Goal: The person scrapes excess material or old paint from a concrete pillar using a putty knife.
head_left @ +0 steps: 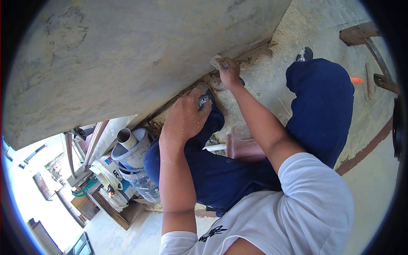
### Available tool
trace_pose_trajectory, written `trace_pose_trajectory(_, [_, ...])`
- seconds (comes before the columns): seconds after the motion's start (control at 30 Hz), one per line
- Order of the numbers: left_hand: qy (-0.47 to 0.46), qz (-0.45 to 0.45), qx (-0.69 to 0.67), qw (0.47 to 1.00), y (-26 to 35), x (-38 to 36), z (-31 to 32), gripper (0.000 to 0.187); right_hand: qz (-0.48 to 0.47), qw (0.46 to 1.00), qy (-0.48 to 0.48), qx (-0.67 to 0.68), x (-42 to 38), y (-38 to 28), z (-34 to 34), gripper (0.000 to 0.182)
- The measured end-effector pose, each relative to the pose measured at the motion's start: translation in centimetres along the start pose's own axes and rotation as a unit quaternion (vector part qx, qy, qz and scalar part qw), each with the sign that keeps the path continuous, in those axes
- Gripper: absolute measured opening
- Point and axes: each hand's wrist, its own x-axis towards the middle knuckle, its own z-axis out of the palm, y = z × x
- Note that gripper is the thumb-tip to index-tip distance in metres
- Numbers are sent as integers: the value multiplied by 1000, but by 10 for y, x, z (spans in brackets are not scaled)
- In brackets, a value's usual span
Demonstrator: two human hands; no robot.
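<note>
My right hand (229, 73) is closed around a small, flat, greyish-white piece (216, 62), held against the lower edge of a grey plastered wall (140, 63). Its exact kind is hard to make out. My left hand (183, 115) is nearer to me, above my dark shoe (206, 94) and bent leg. Its thumb stands apart from the fingers, and I see nothing in it. Pale specks of dust or plaster dot the left hand and forearm. Crumbly debris (255, 55) lies along the foot of the wall.
Paint-stained buckets (146, 182) stand close on my left, one holding a pale cylinder (126, 137). A reddish-pink object (242, 146) is between my legs. At right are a wooden frame (359, 34) and an orange item (356, 80) on the concrete floor.
</note>
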Motion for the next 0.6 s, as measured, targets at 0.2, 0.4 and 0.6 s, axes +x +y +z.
trace_pose_trajectory(0.2, [-15,-25,39,999,-13,0,7,33,51,990,29,-127,10,40,13,37])
trace_pose_trajectory(0.4, [-6,-14,6,1000,-6,5,5,36,-10,996,14,-82,-6,14,17,37])
trace_pose_trajectory(0.6, [-12,-31,-4,999,-3,15,0,35,10,994,87,-66,-8,11,23,37])
